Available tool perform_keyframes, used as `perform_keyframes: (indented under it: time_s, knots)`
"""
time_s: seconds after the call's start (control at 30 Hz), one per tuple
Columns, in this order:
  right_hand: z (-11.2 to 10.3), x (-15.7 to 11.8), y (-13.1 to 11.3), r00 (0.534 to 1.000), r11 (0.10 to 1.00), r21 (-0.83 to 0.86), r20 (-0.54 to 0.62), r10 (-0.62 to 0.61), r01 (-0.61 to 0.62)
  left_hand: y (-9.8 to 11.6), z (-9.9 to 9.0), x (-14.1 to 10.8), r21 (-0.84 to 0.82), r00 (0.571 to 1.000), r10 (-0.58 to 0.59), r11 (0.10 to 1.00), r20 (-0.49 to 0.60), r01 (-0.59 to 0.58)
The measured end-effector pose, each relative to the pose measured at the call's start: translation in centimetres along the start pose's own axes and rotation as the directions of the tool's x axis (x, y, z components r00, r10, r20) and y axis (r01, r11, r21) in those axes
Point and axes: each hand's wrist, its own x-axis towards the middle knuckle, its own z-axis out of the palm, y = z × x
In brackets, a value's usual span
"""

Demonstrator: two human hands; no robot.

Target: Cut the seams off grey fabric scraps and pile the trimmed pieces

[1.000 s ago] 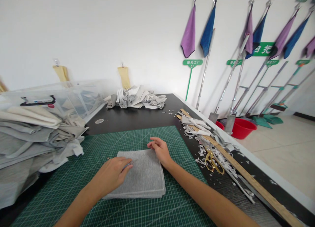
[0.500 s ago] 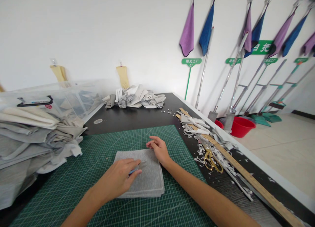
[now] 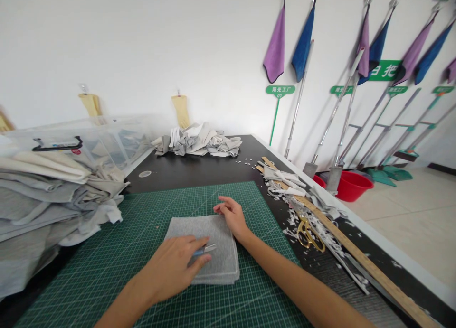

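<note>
A stack of grey cloth squares with pale stitching along the edges lies on the green cutting mat. Over its left part is my left hand, closed on small blue-handled thread snips. Their metal tips point right, above the cloth; most of the handle is hidden by my fingers. My right hand rests at the stack's far right corner. Its fingers are loosely bent and apart, and I see nothing held in them.
Grey and white fabric is piled at left, before a clear plastic box. More scraps lie at the far end. Along the right, gold-handled scissors and a wooden ruler lie among cuttings.
My left hand has shifted slightly right and down over the stack, and the snips' tips show more clearly. My right hand keeps its place at the corner. The view has turned slightly left.
</note>
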Motion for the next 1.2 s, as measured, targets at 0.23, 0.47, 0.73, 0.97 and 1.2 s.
perform_keyframes:
  time_s: [0.23,0.47,0.73,0.97,1.2]
  knots:
    - [0.0,0.0,0.0,1.0,1.0,0.002,-0.004,0.001,-0.001,-2.2,0.7,0.5,-0.121,1.0,-0.021,0.992,0.011,0.022]
    - [0.1,0.0,-0.1,1.0,1.0,-0.002,-0.003,0.006,-0.006,-3.6,1.7,0.1,-0.214,0.997,-0.061,0.976,-0.049,0.049]
    - [0.0,0.0,-0.2,1.0,1.0,-0.009,0.011,0.008,-0.008,-3.8,1.1,-0.4,-0.121,0.999,0.036,0.992,-0.037,-0.04]
    - [0.0,-0.1,-0.2,1.0,1.0,-0.011,0.009,0.008,-0.008,-2.7,1.2,-0.5,-0.086,0.998,0.052,0.995,-0.028,-0.054]
    - [-0.1,0.0,-0.1,1.0,1.0,-0.004,0.012,0.012,-0.012,-1.6,0.6,-0.2,-0.035,0.996,0.089,0.995,0.022,-0.088]
